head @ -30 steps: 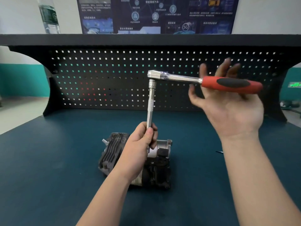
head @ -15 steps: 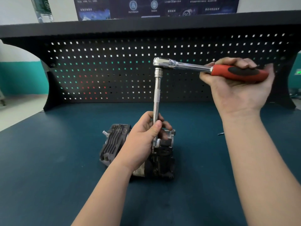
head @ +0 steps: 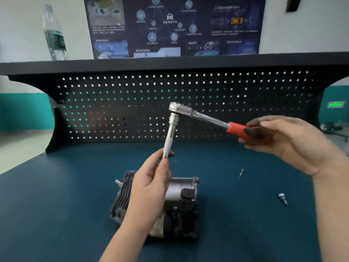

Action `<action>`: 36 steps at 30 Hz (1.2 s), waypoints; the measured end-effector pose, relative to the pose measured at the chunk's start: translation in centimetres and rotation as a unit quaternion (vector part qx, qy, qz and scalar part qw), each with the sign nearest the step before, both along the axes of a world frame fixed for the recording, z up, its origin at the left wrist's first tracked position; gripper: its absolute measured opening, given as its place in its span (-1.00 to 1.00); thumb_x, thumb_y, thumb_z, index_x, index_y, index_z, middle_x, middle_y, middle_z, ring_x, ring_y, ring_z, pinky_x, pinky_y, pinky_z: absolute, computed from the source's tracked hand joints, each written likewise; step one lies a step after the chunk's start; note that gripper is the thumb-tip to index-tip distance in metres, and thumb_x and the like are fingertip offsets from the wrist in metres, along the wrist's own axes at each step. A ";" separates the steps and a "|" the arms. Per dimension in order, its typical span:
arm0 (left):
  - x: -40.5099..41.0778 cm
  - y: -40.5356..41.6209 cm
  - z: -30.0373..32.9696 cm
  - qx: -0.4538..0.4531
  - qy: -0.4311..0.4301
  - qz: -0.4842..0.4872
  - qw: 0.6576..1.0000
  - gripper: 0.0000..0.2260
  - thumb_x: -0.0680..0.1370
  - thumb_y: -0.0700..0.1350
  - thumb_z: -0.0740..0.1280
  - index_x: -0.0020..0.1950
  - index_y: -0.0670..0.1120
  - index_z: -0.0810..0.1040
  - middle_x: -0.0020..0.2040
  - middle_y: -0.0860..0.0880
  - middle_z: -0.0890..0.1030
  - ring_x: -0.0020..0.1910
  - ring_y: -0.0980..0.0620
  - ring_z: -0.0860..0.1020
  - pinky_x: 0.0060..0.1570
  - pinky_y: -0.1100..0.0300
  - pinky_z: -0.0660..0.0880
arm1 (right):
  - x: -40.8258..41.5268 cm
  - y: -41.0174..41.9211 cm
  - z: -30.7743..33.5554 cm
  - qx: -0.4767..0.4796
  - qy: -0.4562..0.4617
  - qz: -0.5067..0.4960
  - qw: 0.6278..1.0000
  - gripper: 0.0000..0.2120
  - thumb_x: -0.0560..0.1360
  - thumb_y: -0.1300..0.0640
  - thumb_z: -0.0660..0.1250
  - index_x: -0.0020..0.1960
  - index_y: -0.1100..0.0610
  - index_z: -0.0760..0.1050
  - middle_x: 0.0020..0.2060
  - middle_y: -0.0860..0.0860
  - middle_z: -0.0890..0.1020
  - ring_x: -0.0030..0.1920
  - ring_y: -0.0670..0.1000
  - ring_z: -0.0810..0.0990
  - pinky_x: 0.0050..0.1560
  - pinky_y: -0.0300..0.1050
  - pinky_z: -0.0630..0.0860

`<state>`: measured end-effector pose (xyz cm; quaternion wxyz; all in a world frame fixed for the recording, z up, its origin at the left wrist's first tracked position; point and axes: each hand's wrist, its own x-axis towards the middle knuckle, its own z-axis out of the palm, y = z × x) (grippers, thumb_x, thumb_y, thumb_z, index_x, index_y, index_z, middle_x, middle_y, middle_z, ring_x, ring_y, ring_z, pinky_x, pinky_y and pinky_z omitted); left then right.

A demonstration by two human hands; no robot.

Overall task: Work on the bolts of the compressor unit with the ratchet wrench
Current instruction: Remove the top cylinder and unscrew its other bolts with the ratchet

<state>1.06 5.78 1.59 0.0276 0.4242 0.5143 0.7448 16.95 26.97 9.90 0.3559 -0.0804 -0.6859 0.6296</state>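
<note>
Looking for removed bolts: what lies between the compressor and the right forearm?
Two loose bolts on the blue table, in the head view.

Since 0.5 s ago the ratchet wrench point(head: 190, 118) has tilted, its handle dropping toward 4 o'clock in the right hand point(head: 289, 142), extension bar leaning toward 1 o'clock, left hand point(head: 151, 188) lifted off the compressor point(head: 181, 201).

A dark blue-green bench top point(head: 56, 195) ran back to a black perforated panel point(head: 132, 103) under a black shelf point(head: 170, 62). A clear water bottle point(head: 54, 35) stood far left on it. Behind, a dark poster point(head: 173, 25) hung on the white wall point(head: 18, 25), banded teal lower down.
</note>
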 end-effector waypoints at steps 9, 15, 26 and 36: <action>1.1 -1.1 0.1 -0.025 0.405 0.253 0.878 -0.77 0.64 0.07 0.05 0.07 0.00 0.44 -0.34 0.06 0.40 -0.40 0.10 0.33 -0.42 0.30 0.32 | 1.1 -5.7 -0.9 0.280 -0.056 0.041 0.957 -0.25 0.37 -0.53 0.07 -0.10 0.13 0.61 -0.30 0.08 0.65 -0.39 -0.06 0.57 -0.30 -0.34 0.43; 1.1 -0.4 -0.7 -0.066 0.468 0.286 0.834 -0.86 0.60 -0.06 0.13 0.08 0.02 0.44 -0.41 0.05 0.36 -0.41 0.06 0.29 -0.46 0.11 0.30 | 1.5 -6.3 -4.0 0.040 -0.029 0.225 0.973 -0.42 0.40 -0.38 0.29 -0.18 0.18 0.53 -0.52 -0.03 0.35 -0.58 -0.10 0.23 -0.45 -0.16 0.23; -0.9 -0.7 -1.2 -0.069 0.378 0.296 0.875 -0.81 0.53 -0.08 0.21 0.11 0.05 0.50 -0.29 0.09 0.54 -0.30 0.13 0.45 -0.27 0.17 0.41 | 2.9 -4.4 -5.0 -0.164 0.196 0.364 0.895 -0.60 0.58 -0.07 0.23 -0.16 0.28 0.51 -0.51 0.00 0.26 -0.60 -0.08 0.15 -0.47 -0.18 0.25; 1.0 -0.5 0.2 -0.067 0.086 0.180 0.978 -0.84 0.60 -0.06 0.24 -0.02 0.15 0.59 -0.38 0.03 0.46 -0.47 0.14 0.33 -0.46 0.30 0.31 | -1.4 1.7 -10.8 0.168 -0.296 -0.231 0.912 -0.55 0.58 -0.14 0.20 -0.34 0.14 0.32 -0.53 -0.01 0.32 -0.53 0.02 0.28 -0.44 -0.18 0.23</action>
